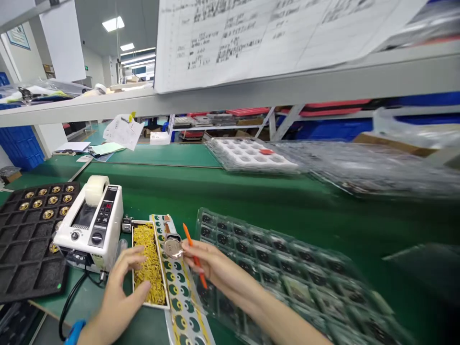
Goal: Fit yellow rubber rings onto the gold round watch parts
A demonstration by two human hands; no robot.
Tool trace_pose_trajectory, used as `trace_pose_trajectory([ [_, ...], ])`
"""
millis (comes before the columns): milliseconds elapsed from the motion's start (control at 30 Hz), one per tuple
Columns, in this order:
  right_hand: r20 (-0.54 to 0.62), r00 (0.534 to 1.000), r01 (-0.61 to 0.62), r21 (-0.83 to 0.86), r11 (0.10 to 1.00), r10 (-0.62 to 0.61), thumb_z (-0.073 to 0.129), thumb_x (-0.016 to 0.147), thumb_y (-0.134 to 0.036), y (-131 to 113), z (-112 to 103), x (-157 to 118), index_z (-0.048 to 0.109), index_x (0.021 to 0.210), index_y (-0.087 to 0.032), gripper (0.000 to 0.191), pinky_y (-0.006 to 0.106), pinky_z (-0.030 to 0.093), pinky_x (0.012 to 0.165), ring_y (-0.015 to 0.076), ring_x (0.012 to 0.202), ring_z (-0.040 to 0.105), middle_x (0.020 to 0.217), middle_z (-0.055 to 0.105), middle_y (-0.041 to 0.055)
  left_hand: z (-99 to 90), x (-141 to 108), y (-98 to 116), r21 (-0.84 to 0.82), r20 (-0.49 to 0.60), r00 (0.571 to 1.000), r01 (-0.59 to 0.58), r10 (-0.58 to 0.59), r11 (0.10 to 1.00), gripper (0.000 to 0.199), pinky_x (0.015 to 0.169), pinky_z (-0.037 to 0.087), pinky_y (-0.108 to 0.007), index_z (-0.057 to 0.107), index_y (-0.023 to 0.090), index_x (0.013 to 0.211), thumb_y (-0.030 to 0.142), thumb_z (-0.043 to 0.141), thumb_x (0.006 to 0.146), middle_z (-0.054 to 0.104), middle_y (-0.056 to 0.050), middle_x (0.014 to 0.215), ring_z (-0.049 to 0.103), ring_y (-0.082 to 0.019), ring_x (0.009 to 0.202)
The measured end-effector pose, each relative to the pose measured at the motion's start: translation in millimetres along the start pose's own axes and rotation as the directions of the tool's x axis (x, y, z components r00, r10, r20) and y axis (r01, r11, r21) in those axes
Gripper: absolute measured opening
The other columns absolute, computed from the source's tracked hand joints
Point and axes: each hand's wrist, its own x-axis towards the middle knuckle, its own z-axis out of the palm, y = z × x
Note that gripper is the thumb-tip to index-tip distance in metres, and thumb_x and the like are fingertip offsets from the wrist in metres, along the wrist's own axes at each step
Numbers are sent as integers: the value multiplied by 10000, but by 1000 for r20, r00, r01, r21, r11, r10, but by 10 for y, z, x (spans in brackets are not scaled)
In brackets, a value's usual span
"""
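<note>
Head cam: R hand [203, 256] pinches a round metal part [172, 248] at its fingertips, w/ an orange stick [197, 261] also held in the fingers. Part is up over the sticker strip [181, 299], near the RH edge of the white box [162, 273]; can't tell if it touches the strip. L hand [120, 290] is spread, fingers over/beside the yellow bits [144, 244] in that box; no pc visible in its grip. Tape dispenser [98, 230] stands on the table [161, 187] to the left, partly in front of the black tray [21, 247].

Progress (my read): mid-batch, 1 pc in hand, unfinished. Gold rounds [48, 214] sit in the tray's far & right pockets, prob. done or staged; several near pockets hold none. Plenty of stickers & bits left. Clear tray [247, 224] at right has many dark pcs; status unclear, blurred.
</note>
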Motion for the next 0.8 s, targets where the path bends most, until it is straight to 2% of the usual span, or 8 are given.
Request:
trace_pose_trajectory([
  [67, -78, 997, -22, -105, 994, 14, 775, 621, -558, -80, -125, 304, 607, 627, -138, 453, 212, 221, 437, 71, 467, 320, 522, 438, -41, -99, -216, -35, 37, -58, 998, -28, 30, 999, 157, 922, 464, -357, 616, 220, 1022, 267, 560, 883, 570, -126, 1253, 561, -258, 1146],
  [133, -182, 983, -45, -189, 981, 9, 710, 783, -432, -183, -240, 641, 616, 686, -127, 334, 203, 286, 434, 75, 479, 384, 577, 488, -31, -181, -416, -56, 95, -143, 987, -59, 73, 994, 125, 924, 464, -348, 623, 229, 980, 279, 540, 901, 593, -115, 1215, 590, -240, 1093],
  [233, -324, 946, -72, -286, 955, -26, 579, 935, -335, -390, -375, 1074, 616, 934, -128, 210, 252, 498, 603, 112, 676, 575, 860, 615, 19, -312, -627, -62, 210, -270, 957, -48, 105, 977, 143, 934, 463, -355, 637, 238, 955, 297, 512, 918, 600, -114, 1209, 597, -241, 1079],
  [333, -413, 906, -65, -340, 938, -87, 565, 947, -343, -582, -467, 1269, 601, 1061, -137, 238, 343, 540, 751, 165, 858, 622, 1028, 623, 55, -532, -723, -70, 297, -345, 936, 41, 67, 954, 172, 937, 474, -372, 647, 233, 947, 334, 511, 914, 606, -128, 1212, 590, -264, 1109],
  [400, -439, 888, -37, -363, 931, -136, 563, 943, -332, -639, -499, 1232, 620, 1012, -129, 221, 343, 526, 767, 167, 856, 620, 1008, 639, 62, -742, -747, -96, 356, -368, 929, 104, 38, 929, 185, 940, 481, -384, 651, 231, 936, 356, 518, 907, 611, -129, 1209, 587, -274, 1122],
  [500, -429, 878, 32, -392, 920, -213, 571, 882, -313, -566, -492, 969, 671, 825, -126, 220, 310, 489, 706, 177, 750, 595, 886, 688, 91, -1094, -742, -173, 477, -426, 904, 184, 42, 860, 190, 940, 483, -407, 651, 232, 935, 379, 541, 888, 612, -118, 1205, 582, -281, 1127],
  [667, -296, 911, 135, -446, 885, -288, 629, 664, -507, -98, -442, 399, 701, 613, -195, 325, 328, 420, 562, 197, 557, 502, 740, 709, 97, -1518, -650, -323, 615, -571, 811, 318, 129, 722, 279, 881, 512, -430, 639, 201, 907, 428, 479, 884, 636, -123, 1125, 618, -285, 1039],
  [800, -263, 874, 185, -597, 781, -408, 567, 692, -583, 337, -542, 198, 731, 657, -252, 371, 340, 432, 517, 233, 558, 556, 773, 726, 101, -1679, -554, -365, 701, -572, 813, 415, 110, 579, 291, 893, 502, -420, 625, 175, 950, 375, 422, 891, 642, -121, 1059, 616, -272, 1023],
])
